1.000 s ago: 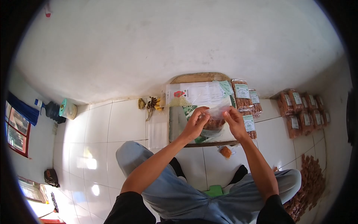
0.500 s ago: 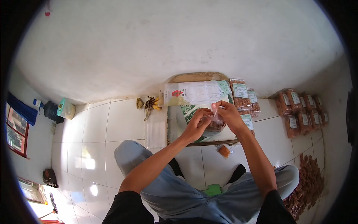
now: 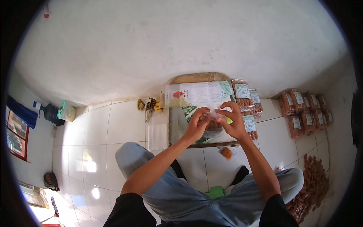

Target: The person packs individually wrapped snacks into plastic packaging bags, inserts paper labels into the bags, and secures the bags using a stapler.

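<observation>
Right hand (image 3: 234, 125) has opened out since half a second ago: its fingers were drawn together on a raised twist of film and are now spread and curved, the film lower between both hands. Left hand (image 3: 196, 124) has barely shifted.

Left: narrow, thumb and fingers curled in on the gathered neck of the clear plastic bag (image 3: 214, 133). Right: wider, fingertips at the same neck; cannot tell whether they pinch it or only rest against it.

Bag, with brown contents, is over the near part of the worktop (image 3: 200, 77); my hands hide whether its base bears on it. Flat printed plastic bags (image 3: 196, 94) lie toward the far edge of the worktop; labelled packs (image 3: 242, 94) are along its right edge; a small bag of orange contents (image 3: 227, 152) is on the floor just off its near edge.

Handling, as I judge it: let the left keep the neck snug while the right regrips. Thin film likely slips and springs open if both loosen at once. Press air out first, gather close above the contents, pull gently so nothing splits.
</observation>
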`<state>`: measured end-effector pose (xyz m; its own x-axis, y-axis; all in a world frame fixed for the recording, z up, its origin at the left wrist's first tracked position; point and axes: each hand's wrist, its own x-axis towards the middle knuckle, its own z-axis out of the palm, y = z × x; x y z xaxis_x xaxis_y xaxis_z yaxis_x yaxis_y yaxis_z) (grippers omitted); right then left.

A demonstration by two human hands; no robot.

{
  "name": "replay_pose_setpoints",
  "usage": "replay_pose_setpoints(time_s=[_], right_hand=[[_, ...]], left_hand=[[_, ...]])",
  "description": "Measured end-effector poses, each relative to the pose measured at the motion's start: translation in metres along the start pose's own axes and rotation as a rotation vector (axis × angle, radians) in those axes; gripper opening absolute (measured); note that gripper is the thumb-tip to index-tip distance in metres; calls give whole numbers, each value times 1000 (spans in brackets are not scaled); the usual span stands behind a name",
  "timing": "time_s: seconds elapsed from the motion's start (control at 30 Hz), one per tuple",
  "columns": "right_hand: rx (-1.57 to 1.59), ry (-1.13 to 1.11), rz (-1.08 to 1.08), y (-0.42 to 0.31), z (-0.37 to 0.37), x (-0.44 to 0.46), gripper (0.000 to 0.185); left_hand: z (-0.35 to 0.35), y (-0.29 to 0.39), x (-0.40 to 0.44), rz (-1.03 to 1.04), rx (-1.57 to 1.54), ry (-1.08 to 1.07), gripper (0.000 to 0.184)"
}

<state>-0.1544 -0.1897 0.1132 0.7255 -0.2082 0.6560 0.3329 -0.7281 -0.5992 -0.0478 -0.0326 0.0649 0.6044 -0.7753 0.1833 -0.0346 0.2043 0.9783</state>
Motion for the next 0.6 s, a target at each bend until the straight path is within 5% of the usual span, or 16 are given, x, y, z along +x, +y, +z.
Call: replay_pose_setpoints(time_s=[0.17, 0.23, 0.33, 0.47, 0.6], right_hand=[[-39, -108, 32, 7, 1, -15, 28], [493, -5, 560, 5, 6, -16, 30], [552, -48, 706, 15, 0, -15, 28], [607, -167, 755, 23, -7, -12, 22], [694, -14, 748, 14, -6, -7, 16]], left_hand=[[-3, -4, 4, 80, 48, 68, 12], [-5, 2, 5, 113, 116, 60, 18], [-7, 2, 5, 106, 152, 47, 24], [-6, 3, 5, 72, 88, 25, 11], [-9, 6, 2, -36, 82, 57, 16]])
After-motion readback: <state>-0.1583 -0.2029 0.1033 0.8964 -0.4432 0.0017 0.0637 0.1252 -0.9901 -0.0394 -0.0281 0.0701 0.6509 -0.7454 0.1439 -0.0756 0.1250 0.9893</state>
